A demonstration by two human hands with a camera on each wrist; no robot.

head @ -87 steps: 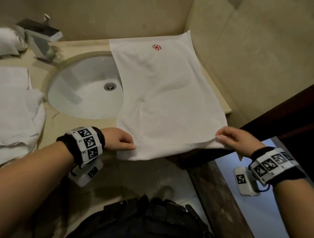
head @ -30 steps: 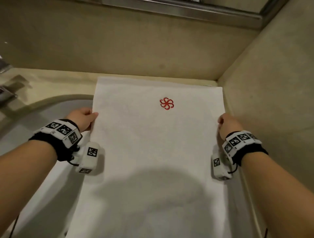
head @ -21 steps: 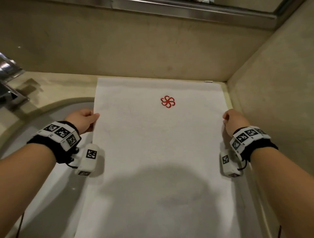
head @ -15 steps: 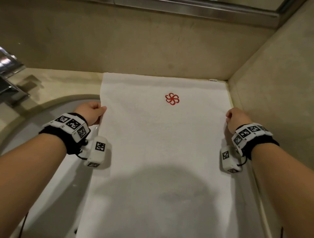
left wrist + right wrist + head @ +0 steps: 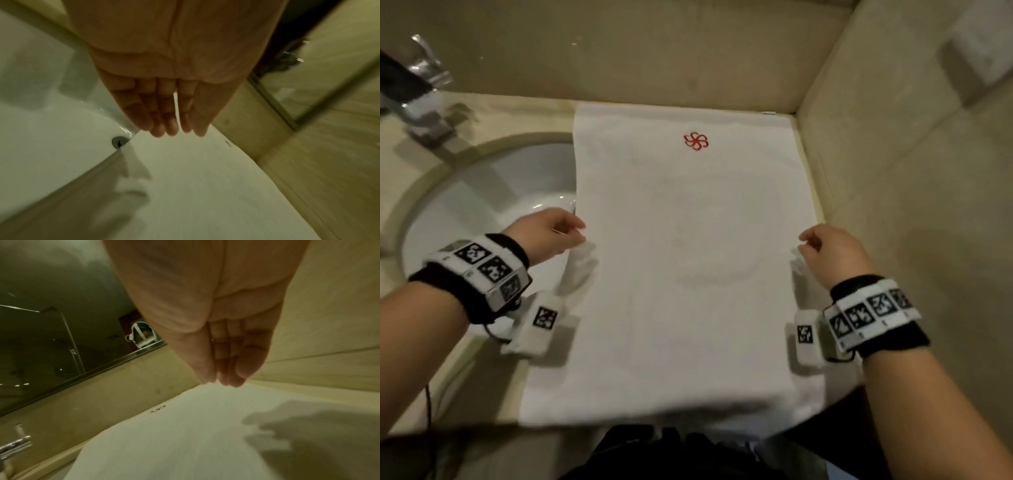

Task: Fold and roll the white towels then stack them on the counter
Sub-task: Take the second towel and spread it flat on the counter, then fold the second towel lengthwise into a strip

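Flat between both hands, white towel on table, red pinwheel emblem beyond fingertips, left hand and right hand relaxed, holding nothing, no legible text.

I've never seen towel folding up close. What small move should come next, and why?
Probably both hands take the towel's long edges again to start a fold. It lies flat and unfolded, while the left hand and right hand hover at its sides, fingers relaxed, holding nothing.

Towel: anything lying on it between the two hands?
No. In the head view, only bare towel spans between the left hand and right hand.
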